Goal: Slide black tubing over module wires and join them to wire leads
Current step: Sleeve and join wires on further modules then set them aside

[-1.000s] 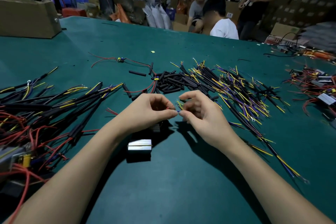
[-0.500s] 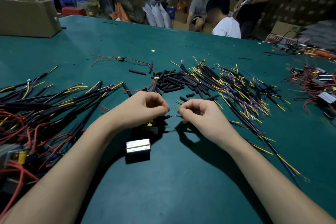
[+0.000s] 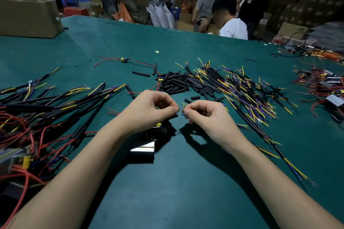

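Hands joining wires above the module

Left hand and right hand each pinch an end of a blue wire between thumb and fingertips, just above the module on the table; tubing lies beyond.

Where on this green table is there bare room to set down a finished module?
Bare mat lies between the forearms, nearer than the silver module, and across the far stretch beyond the loose tubing pile, right of the cardboard box. Crowded: finished harnesses at left, wire leads at right.
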Demonstrator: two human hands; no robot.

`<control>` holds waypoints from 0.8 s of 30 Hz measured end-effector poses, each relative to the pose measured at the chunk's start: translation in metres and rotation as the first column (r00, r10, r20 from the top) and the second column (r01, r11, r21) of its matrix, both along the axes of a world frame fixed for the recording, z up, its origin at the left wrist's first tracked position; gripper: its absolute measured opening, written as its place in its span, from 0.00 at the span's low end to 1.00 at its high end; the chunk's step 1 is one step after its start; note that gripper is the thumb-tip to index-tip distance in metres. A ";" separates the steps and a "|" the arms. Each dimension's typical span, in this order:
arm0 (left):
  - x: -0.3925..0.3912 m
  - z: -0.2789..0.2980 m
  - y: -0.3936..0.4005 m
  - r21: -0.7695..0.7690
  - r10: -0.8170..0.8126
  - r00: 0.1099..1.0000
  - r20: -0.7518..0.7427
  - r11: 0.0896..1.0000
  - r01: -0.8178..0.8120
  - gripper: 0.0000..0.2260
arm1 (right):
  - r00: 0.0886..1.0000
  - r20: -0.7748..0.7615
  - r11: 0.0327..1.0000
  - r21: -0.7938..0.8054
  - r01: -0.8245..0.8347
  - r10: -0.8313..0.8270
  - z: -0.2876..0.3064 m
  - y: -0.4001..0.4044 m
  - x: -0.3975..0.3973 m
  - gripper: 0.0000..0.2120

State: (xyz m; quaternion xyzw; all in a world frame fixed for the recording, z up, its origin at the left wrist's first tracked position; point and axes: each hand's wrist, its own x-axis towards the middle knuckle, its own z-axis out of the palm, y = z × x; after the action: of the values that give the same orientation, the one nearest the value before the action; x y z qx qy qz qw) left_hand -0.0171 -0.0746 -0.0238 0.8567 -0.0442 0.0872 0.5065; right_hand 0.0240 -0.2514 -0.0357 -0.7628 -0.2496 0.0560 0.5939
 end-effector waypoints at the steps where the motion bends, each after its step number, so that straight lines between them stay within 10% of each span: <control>1: 0.000 0.000 -0.002 -0.001 0.006 1.000 0.011 1.000 -0.006 0.03 | 1.000 -0.003 1.000 0.007 -0.001 0.001 0.000 0.000 0.000 0.04; 24: -0.001 0.000 -0.007 -0.027 0.031 1.000 -0.001 0.999 -0.031 0.07 | 0.987 0.157 0.999 0.037 -0.022 0.016 -0.005 0.005 -0.002 0.10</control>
State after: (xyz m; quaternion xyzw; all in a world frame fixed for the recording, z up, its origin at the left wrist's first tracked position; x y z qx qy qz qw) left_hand -0.0179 -0.0813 -0.0240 0.8503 -0.0295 0.0953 0.5167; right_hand 0.0221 -0.2468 -0.0409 -0.7507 -0.3039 -0.0034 0.5866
